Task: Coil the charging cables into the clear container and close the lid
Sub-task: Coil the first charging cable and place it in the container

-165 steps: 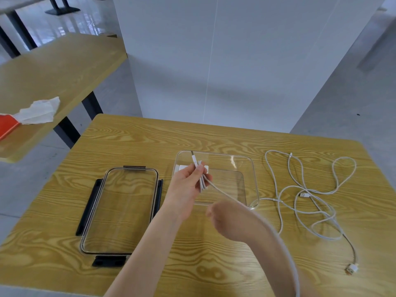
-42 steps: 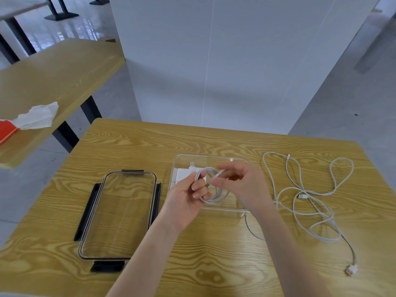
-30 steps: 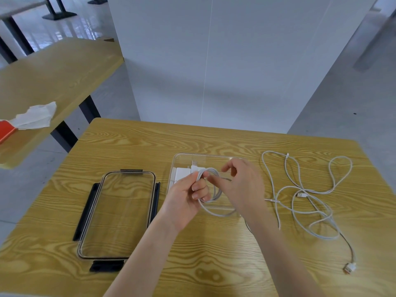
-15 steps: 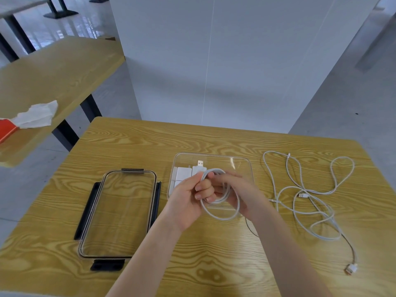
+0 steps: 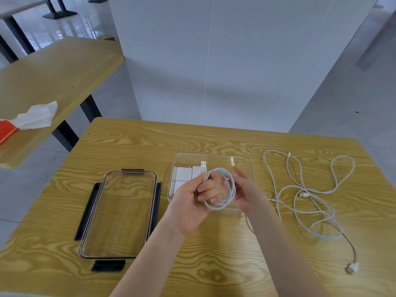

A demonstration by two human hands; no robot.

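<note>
My left hand [image 5: 192,200] grips a coiled white charging cable [image 5: 222,205] just above the front of the clear container [image 5: 246,163]. A USB plug of that cable sticks up behind my fingers. My right hand [image 5: 248,194] is behind the coil on its right side, fingers loosely extended against the loops. White charger blocks [image 5: 184,174] lie in the container's left part. The clear lid [image 5: 120,213] with black latches lies flat on the table to the left. Loose white cables [image 5: 308,196] sprawl on the table to the right.
A USB plug [image 5: 352,267] at a loose cable's end lies near the table's front right edge. A second wooden table [image 5: 53,69] stands at the left with a crumpled white tissue [image 5: 36,115] and an orange object. A white partition stands behind the table.
The cable has been wound from a long trailing strand into a tight coil in my left hand. My right hand has shifted from pinching the loop to lying behind the coil.
</note>
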